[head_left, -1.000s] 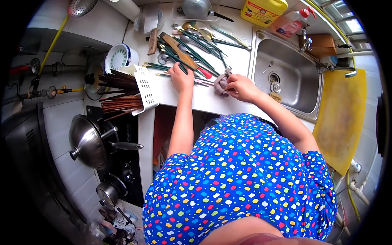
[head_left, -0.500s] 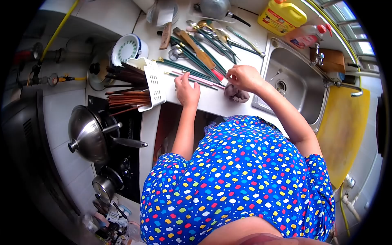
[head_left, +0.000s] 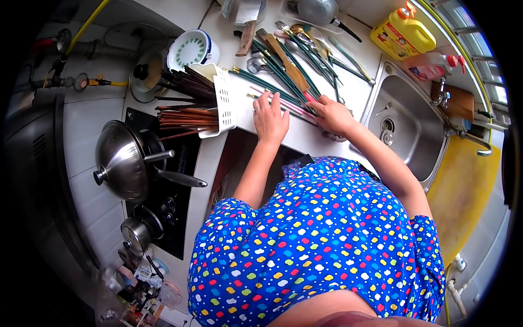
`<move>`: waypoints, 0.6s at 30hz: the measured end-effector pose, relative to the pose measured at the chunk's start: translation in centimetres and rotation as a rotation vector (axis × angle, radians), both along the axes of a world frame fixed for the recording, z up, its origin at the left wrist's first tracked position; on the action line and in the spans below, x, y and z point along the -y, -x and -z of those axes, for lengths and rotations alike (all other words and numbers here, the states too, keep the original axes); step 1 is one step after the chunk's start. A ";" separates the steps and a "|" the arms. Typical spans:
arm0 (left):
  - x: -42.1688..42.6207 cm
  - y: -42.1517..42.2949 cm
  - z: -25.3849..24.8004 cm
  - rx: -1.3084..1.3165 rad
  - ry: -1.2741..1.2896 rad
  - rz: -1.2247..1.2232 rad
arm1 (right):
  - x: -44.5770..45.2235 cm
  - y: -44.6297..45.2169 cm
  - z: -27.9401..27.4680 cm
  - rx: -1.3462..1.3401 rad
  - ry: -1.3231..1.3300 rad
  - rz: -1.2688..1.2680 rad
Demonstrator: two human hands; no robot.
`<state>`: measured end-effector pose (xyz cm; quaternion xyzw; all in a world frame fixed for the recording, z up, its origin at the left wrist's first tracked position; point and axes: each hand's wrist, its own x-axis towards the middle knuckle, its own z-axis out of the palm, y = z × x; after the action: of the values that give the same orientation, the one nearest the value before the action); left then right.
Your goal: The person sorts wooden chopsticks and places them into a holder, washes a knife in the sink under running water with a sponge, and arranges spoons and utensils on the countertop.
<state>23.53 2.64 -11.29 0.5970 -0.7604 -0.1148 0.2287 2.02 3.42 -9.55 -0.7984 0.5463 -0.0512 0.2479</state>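
My left hand (head_left: 269, 121), a ring on one finger, rests on the counter's front part with its fingers apart, over the pale pink chopsticks (head_left: 298, 110). Just right of it, my right hand (head_left: 333, 118) has its fingers closed at the right ends of the chopsticks, beside a red tip (head_left: 309, 97); what they pinch is hidden. A crumpled greyish cloth (head_left: 333, 136) shows partly under this hand. Green-handled cutlery (head_left: 280, 76) and a flat wooden utensil (head_left: 289, 62) lie just beyond. Left of my hands, a white slotted holder (head_left: 224, 103) lies on its side with brown chopsticks (head_left: 185, 117).
A cleaver (head_left: 247, 38) lies at the back. The steel sink (head_left: 406, 92) is at the right, with a yellow jug (head_left: 400, 35) and a red-topped bottle (head_left: 436, 68) behind it. A lidded pan (head_left: 122, 161) stands on the stove at the left.
My right hand has moved left and down from above the cloth to the chopstick ends. My left hand stays near the chopsticks. The whole view has shifted slightly.
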 end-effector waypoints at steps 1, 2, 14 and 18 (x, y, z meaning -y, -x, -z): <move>0.1 0.2 -0.3 0.000 -0.002 -0.005 | -0.2 0.1 -0.1 0.005 -0.006 -0.002; 0.4 0.3 -0.5 -0.033 -0.008 0.007 | -0.4 0.1 -0.1 0.005 -0.010 -0.007; 0.2 -3.4 1.5 0.035 -0.221 -0.210 | -1.1 0.3 -0.2 0.118 0.031 0.002; 0.4 -3.5 1.0 0.037 -0.257 -0.227 | -0.2 -0.9 -0.2 0.145 0.080 -0.021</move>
<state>27.06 2.27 -12.27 0.7055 -0.6710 -0.1736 0.1481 2.95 3.59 -9.36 -0.8077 0.5159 -0.1278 0.2553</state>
